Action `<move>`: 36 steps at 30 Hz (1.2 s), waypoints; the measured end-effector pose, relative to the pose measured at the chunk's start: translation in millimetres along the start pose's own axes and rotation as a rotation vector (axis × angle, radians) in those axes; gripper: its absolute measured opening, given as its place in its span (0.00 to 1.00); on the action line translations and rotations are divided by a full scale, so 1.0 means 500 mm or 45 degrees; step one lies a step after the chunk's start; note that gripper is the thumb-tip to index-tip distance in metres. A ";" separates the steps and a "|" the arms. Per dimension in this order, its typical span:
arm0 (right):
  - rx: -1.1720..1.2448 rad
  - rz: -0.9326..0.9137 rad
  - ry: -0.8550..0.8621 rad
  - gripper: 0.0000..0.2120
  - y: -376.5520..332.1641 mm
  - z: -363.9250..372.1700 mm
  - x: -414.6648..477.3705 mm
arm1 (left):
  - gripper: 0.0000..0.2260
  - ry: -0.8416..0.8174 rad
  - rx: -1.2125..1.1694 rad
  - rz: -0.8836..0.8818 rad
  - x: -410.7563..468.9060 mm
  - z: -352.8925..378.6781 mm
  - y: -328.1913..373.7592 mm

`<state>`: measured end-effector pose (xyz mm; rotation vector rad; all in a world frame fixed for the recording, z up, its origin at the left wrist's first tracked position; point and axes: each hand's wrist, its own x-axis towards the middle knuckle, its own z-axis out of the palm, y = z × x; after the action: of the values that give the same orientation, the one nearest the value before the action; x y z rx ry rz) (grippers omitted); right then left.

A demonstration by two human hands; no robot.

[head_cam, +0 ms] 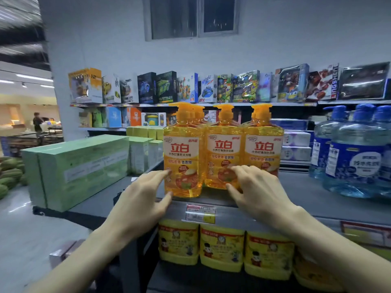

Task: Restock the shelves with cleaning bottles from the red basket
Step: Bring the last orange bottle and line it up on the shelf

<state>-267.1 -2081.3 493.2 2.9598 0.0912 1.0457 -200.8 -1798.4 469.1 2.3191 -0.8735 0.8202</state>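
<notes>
Three rows of orange pump bottles stand on the grey top shelf (300, 191). The front left bottle (183, 153) sits at the shelf's front edge, ahead of the middle bottle (222, 149) and the right bottle (263, 146). My left hand (143, 195) touches the left bottle's lower left side with fingertips and thumb, fingers nearly straight. My right hand (254, 187) reaches to the base of the middle and right bottles, its fingers spread and touching their lower labels. The red basket is out of view.
Large green boxes (78, 166) lie on the shelf at the left. Blue pump bottles (357, 153) stand at the right. Yellow tubs (222, 248) fill the shelf below, under a price tag (201, 212). Toy boxes (190, 87) line the far wall shelves.
</notes>
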 end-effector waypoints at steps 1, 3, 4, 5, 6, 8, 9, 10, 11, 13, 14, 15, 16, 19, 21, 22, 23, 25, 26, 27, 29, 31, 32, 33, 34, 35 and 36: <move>-0.033 0.018 0.007 0.21 0.024 -0.008 -0.010 | 0.28 0.015 0.049 0.051 0.001 0.006 0.029; -0.106 0.050 0.017 0.18 0.064 -0.023 -0.023 | 0.27 0.023 0.117 0.158 0.015 0.024 0.086; -0.131 0.058 0.021 0.16 0.084 -0.030 -0.027 | 0.27 0.019 0.142 0.198 0.026 0.036 0.114; -0.146 0.063 0.027 0.15 0.103 -0.035 -0.030 | 0.27 0.018 0.167 0.225 0.039 0.051 0.142; -0.161 0.074 0.030 0.13 0.120 -0.040 -0.032 | 0.28 0.012 0.192 0.235 0.053 0.068 0.167; -0.164 0.106 0.039 0.13 0.146 -0.051 -0.030 | 0.29 -0.011 0.237 0.234 0.083 0.101 0.209; -0.149 0.133 0.042 0.15 0.155 -0.054 -0.028 | 0.29 -0.017 0.259 0.235 0.100 0.116 0.224; -0.132 0.170 0.041 0.17 0.161 -0.057 -0.023 | 0.29 -0.017 0.276 0.228 0.115 0.129 0.235; -0.118 0.207 0.043 0.19 0.168 -0.058 -0.018 | 0.28 -0.012 0.286 0.202 0.130 0.141 0.244; -0.107 0.262 0.041 0.21 0.177 -0.060 -0.006 | 0.28 -0.010 0.293 0.096 0.154 0.159 0.254; -0.100 0.278 0.032 0.22 0.178 -0.060 -0.002 | 0.28 -0.021 0.302 0.037 0.164 0.166 0.256; -0.079 0.285 0.020 0.23 0.181 -0.057 0.003 | 0.28 -0.035 0.319 -0.009 0.172 0.174 0.256; -0.046 0.297 0.009 0.24 0.183 -0.052 0.007 | 0.29 -0.049 0.332 -0.038 0.179 0.181 0.256; 0.097 0.314 0.023 0.26 0.200 -0.022 0.018 | 0.29 -0.079 0.324 -0.077 0.194 0.205 0.255; 0.269 0.317 0.026 0.26 0.217 -0.003 0.023 | 0.31 -0.079 0.311 -0.105 0.199 0.215 0.251; 0.366 0.318 0.014 0.25 0.223 0.003 0.026 | 0.32 -0.074 0.304 -0.121 0.200 0.219 0.249; 0.446 0.310 0.006 0.24 0.228 0.004 0.028 | 0.32 -0.070 0.298 -0.134 0.201 0.221 0.246; 0.529 0.297 -0.002 0.22 0.235 0.003 0.030 | 0.32 -0.065 0.288 -0.140 0.201 0.224 0.242; 0.570 0.305 -0.010 0.22 0.236 0.001 0.030 | 0.32 -0.061 0.282 -0.139 0.201 0.225 0.240; 0.625 0.323 -0.017 0.21 0.237 0.002 0.030 | 0.32 -0.056 0.269 -0.142 0.201 0.225 0.237; 0.706 0.355 -0.024 0.20 0.237 0.002 0.027 | 0.33 -0.047 0.231 -0.167 0.199 0.227 0.233; 0.708 0.346 -0.003 0.21 0.237 0.005 0.025 | 0.34 -0.040 0.222 -0.185 0.197 0.229 0.231; 0.711 0.345 0.004 0.22 0.237 0.007 0.024 | 0.34 -0.041 0.227 -0.188 0.198 0.229 0.232; 0.721 0.349 0.007 0.22 0.238 0.008 0.024 | 0.34 -0.045 0.232 -0.192 0.199 0.230 0.233; 0.726 0.361 0.001 0.22 0.238 0.007 0.024 | 0.34 -0.052 0.236 -0.197 0.200 0.231 0.233; 0.732 0.370 0.000 0.23 0.238 0.008 0.025 | 0.34 -0.063 0.237 -0.202 0.201 0.231 0.233; 0.734 0.380 -0.003 0.23 0.237 0.007 0.025 | 0.34 -0.072 0.238 -0.203 0.201 0.231 0.233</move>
<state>-249.0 -2198.9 500.7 3.5797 -0.0647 1.2206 -182.2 -1988.6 489.8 2.5473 -0.6482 0.8006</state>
